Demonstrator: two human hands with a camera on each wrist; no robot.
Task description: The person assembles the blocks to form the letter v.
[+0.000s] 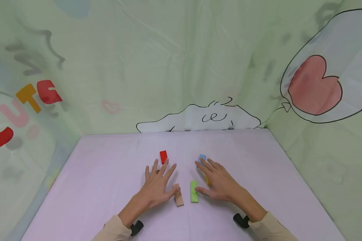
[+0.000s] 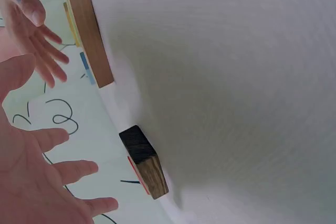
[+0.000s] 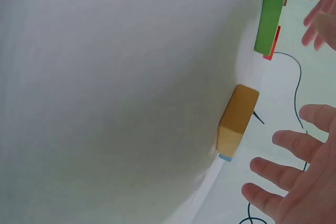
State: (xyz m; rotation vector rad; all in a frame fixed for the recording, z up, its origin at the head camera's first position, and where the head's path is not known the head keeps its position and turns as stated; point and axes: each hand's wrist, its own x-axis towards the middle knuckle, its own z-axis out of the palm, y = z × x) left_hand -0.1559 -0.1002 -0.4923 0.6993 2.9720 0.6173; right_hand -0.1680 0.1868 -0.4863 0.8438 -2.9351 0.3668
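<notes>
Grip spread wide and fingers fanned, a person's left hand (image 1: 157, 188) and right hand (image 1: 221, 183) hover palm-down above a scatter of small blocks, neither holding anything. The left thumb hangs over one end of a pale wooden block (image 1: 179, 200), the right thumb over the edge of a green block (image 1: 194, 194); the wrist views suggest both are clear of contact. Good handling from here would seem to call for thumb and fingertips set low against a block's long sides, one piece at a time, with the spare fingers lifted away from its neighbours. Sharp-edged and probably light, the pieces look likely to slide if brushed. By the left fingers lies a dark block (image 2: 147, 163), black on one face and streaked with brown grain on another, a red block (image 1: 163, 156) just beyond. Near the right fingers sit a smooth, thick yellow block (image 3: 239, 119) and a partly hidden blue block (image 1: 202, 156). The coloured pieces are evenly tinted, the pale one bare timber; all rest on a lilac worktop (image 1: 108, 150), matt and cloth-like, before a creased, pale-green backdrop (image 1: 169, 67)
</notes>
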